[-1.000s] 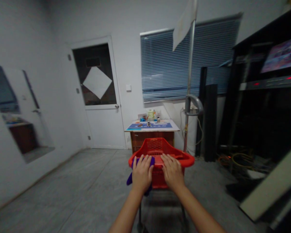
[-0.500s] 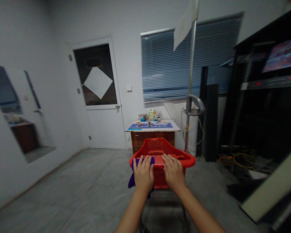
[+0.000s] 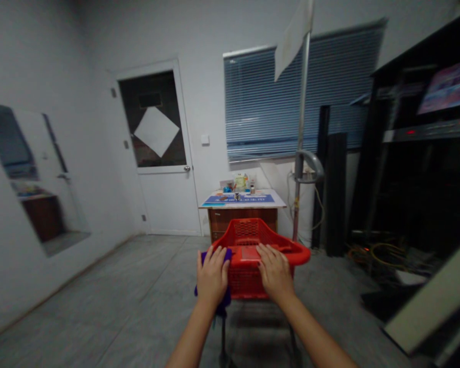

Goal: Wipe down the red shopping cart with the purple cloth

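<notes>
A red plastic shopping cart (image 3: 247, 281) stands right in front of me on dark legs. My left hand (image 3: 212, 273) presses a purple cloth (image 3: 224, 301) onto the left end of the cart's handle, its fingers bent over the cloth and part of the cloth hanging below. My right hand (image 3: 275, 271) lies over the right part of the handle (image 3: 301, 255), fingers curved across it and nothing else visible in them. The undersides of both hands are hidden.
Beyond the cart is a brown desk (image 3: 210, 220) with small items on its top. A metal pole (image 3: 302, 112) with a grey handle rises to its right. Cables (image 3: 387, 255) and a leaning board (image 3: 433, 296) are at right; a white door (image 3: 164, 202) and mirror (image 3: 46, 214) are at left.
My left hand has slid left along the handle, taking the purple cloth toward the handle's left end. My right hand keeps its place.
</notes>
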The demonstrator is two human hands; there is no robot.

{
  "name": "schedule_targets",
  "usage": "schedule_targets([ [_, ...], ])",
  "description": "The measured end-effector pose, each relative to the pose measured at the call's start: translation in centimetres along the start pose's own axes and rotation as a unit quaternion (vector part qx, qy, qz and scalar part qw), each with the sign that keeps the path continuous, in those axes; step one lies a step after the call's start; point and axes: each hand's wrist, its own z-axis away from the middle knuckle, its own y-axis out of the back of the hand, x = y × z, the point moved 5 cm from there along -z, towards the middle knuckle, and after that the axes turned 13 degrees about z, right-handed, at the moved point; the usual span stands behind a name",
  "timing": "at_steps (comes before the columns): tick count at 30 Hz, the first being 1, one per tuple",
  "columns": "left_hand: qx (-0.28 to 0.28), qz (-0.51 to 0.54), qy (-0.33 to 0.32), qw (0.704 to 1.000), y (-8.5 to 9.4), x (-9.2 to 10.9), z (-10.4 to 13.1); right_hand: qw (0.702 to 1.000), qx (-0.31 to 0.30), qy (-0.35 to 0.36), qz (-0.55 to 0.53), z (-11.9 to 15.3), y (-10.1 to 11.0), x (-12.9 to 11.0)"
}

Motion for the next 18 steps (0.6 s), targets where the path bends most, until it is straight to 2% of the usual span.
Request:
schedule_targets([
  [3,0.014,0.004,0.008,1.000,-0.2,0.4,0.0,1.000,0.003,-0.003,-0.001,0.0,0.1,0.0],
  [12,0.012,0.047,-0.007,0.999,-1.8,4.6,-1.0,1.000,-0.002,0.000,0.002,0.1,-0.1,0.1],
  [15,0.003,0.056,-0.017,0.998,-1.7,4.7,-1.1,1.000,-0.005,0.003,0.004,0.1,-0.1,0.1],
  [18,-0.004,0.046,-0.019,0.999,-1.2,3.6,-0.9,1.000,-0.003,0.001,0.002,0.1,0.0,0.1],
])
